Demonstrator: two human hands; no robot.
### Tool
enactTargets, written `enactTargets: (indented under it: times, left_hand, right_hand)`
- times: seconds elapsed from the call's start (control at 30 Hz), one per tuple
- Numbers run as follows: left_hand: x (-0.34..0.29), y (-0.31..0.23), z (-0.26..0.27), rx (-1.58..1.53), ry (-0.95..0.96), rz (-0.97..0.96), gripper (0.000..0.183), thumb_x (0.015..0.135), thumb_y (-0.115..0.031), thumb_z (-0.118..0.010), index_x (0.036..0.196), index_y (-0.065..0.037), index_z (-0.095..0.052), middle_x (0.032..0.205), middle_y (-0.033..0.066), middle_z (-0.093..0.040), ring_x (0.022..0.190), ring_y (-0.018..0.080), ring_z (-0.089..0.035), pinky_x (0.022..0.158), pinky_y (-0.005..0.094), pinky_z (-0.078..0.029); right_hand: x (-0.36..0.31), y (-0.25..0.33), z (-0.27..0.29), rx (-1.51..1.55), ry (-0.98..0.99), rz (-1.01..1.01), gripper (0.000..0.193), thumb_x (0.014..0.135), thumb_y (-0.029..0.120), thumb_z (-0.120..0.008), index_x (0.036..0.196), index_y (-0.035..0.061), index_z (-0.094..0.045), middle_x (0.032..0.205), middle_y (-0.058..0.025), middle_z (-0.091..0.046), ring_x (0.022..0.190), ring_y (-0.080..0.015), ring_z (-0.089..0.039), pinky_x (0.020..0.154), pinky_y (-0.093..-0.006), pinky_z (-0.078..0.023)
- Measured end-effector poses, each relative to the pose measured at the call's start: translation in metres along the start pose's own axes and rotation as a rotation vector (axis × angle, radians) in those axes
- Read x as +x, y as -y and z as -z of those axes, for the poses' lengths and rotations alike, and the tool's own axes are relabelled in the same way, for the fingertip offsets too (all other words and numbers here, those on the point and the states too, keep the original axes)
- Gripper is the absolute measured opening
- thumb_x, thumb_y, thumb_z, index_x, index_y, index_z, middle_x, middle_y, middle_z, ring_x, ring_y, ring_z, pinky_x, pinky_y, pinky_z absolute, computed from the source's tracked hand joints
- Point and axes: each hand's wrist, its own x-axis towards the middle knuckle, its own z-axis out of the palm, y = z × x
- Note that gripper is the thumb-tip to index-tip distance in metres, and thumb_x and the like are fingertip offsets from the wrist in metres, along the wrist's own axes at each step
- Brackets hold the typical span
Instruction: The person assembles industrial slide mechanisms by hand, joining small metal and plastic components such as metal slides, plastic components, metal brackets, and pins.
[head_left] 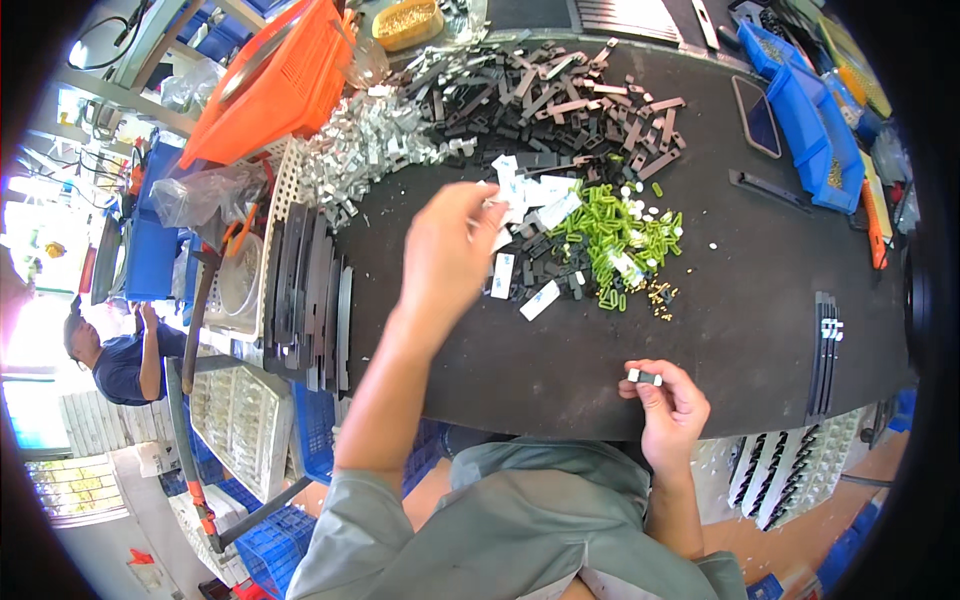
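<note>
My left hand (448,245) reaches over the worktop to a loose heap of white labelled strips (540,300). Its thumb and fingers are drawn together at the heap's edge; what sits between them, if anything, is hidden. Close to the near edge, my right hand (675,412) pinches a small black block with white ends (645,377) between thumb and fingers. Beyond it lie green oval rings (640,240), with small brass-coloured bits (660,298) at their near side. Small black parts (545,262) are spread under and around the white strips.
Dark metal brackets (550,95) and silver clips (360,150) are piled at the back. Long dark rails (310,290) stand along the left edge. On the right are a phone (757,117), blue bins (815,130) and thin black strips (822,360). Another person (130,360) is at far left.
</note>
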Motion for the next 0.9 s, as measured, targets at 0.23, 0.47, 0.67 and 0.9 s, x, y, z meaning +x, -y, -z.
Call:
enactTargets:
  times: [0.23,0.47,0.67,0.9]
  left_hand:
    - [0.087,0.039,-0.017,0.199,-0.082,-0.143,0.03,0.094,-0.022,-0.07,0.115,0.0,-0.071,0.108,0.0173,-0.073,0.087,0.0297,-0.072,0.081,0.0396,-0.055]
    - [0.148,0.045,-0.051,0.302,-0.142,-0.26,0.027,0.093,-0.023,-0.069,0.111,-0.004,-0.074,0.108,0.0168,-0.073,0.1,0.0359,-0.07,0.088,0.044,-0.054]
    - [0.123,0.023,-0.015,0.307,-0.286,-0.274,0.02,0.092,-0.015,-0.066,0.105,-0.004,-0.077,0.096,0.0186,-0.074,0.09,0.0314,-0.072,0.081,0.0389,-0.055]
    - [0.026,-0.001,0.078,-0.096,-0.054,0.159,0.018,0.095,-0.015,-0.07,0.104,-0.002,-0.077,0.089,0.002,-0.072,0.081,0.0085,-0.062,0.073,0.0248,-0.048]
  right_hand:
    - [0.001,0.002,-0.002,-0.042,0.036,0.039,0.015,0.097,-0.007,-0.064,0.111,-0.0058,-0.068,0.107,-0.0163,-0.073,0.088,-0.0184,-0.073,0.081,-0.0322,-0.062]
    - [0.0,0.0,-0.001,-0.021,0.046,0.05,0.017,0.097,-0.008,-0.063,0.113,-0.0067,-0.068,0.108,-0.0168,-0.073,0.089,-0.0191,-0.073,0.08,-0.0316,-0.062]
    - [-0.002,-0.001,0.004,-0.003,0.036,0.04,0.018,0.096,-0.008,-0.063,0.114,-0.0075,-0.067,0.109,-0.017,-0.073,0.09,-0.0199,-0.074,0.081,-0.0325,-0.062]
    - [-0.001,-0.002,0.006,0.022,0.03,0.024,0.018,0.097,-0.007,-0.063,0.114,-0.008,-0.067,0.109,-0.0177,-0.073,0.091,-0.0213,-0.074,0.083,-0.0339,-0.063]
